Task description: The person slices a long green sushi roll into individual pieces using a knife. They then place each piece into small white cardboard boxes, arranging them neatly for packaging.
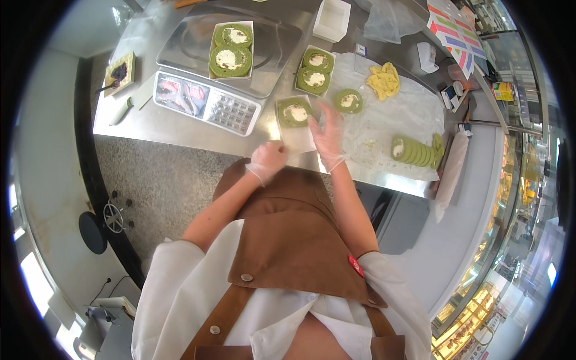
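A white paper box (299,138) lies at the table's front edge with one green cream-filled roll cake slice (294,112) in its far half. My left hand (270,158), in a clear glove, has its fingers curled at the box's near left corner; whether it grips the box is unclear. My right hand (328,132), also gloved, is at the box's right side, thumb near the slice, fingers apart. A loose slice (348,101) rests on white paper (378,130) just beyond it. Further right is a sliced green roll (411,150). Another box (332,67) holds two slices.
A boxed pair of slices (231,54) sits on the scale's steel platform (274,49), with its keypad (207,103) nearer. An empty white box (332,20) and a yellow cloth (384,81) are farther back. A green-handled knife (121,111) and a tub of dark filling (120,74) are left.
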Motion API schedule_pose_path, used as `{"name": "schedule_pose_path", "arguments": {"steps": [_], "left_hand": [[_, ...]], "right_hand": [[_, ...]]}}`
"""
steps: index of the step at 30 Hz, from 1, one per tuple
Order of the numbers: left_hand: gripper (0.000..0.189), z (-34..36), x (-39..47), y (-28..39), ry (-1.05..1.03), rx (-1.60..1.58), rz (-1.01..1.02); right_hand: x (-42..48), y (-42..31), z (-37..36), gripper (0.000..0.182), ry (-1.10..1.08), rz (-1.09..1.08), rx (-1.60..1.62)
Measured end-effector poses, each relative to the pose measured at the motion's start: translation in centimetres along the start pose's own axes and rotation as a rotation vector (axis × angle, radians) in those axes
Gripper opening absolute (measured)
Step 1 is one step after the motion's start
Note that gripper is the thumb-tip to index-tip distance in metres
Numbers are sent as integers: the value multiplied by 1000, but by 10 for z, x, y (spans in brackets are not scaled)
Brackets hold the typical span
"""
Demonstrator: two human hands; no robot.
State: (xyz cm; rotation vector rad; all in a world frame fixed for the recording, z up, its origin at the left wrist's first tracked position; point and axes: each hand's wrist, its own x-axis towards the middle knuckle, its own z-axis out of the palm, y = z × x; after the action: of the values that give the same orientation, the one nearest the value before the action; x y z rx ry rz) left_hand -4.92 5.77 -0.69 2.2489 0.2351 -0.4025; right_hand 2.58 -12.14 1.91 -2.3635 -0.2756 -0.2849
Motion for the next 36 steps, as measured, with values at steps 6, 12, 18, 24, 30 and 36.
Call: {"name": "schedule_pose_path", "arguments": {"steps": [6,12,18,24,30,36], "left_hand": [[53,-22,3,24,175,73,30],[104,-25,28,38,229,181,128],[118,-24,46,57,226,306,188],[106,-17,60,63,171,275,245],[100,-8,69,51,199,160,317],[97,6,69,46,360,99,406]], "right_hand": [[-21,12,5,43,-129,220,175],[-16,12,10,56,-222,121,94],[-9,26,15,69,-278,104,129],[-6,19,14,64,-374,250,-9],[-11,19,22,56,-319,235,-36],[-13,3,23,53,-268,288,-56]]}}
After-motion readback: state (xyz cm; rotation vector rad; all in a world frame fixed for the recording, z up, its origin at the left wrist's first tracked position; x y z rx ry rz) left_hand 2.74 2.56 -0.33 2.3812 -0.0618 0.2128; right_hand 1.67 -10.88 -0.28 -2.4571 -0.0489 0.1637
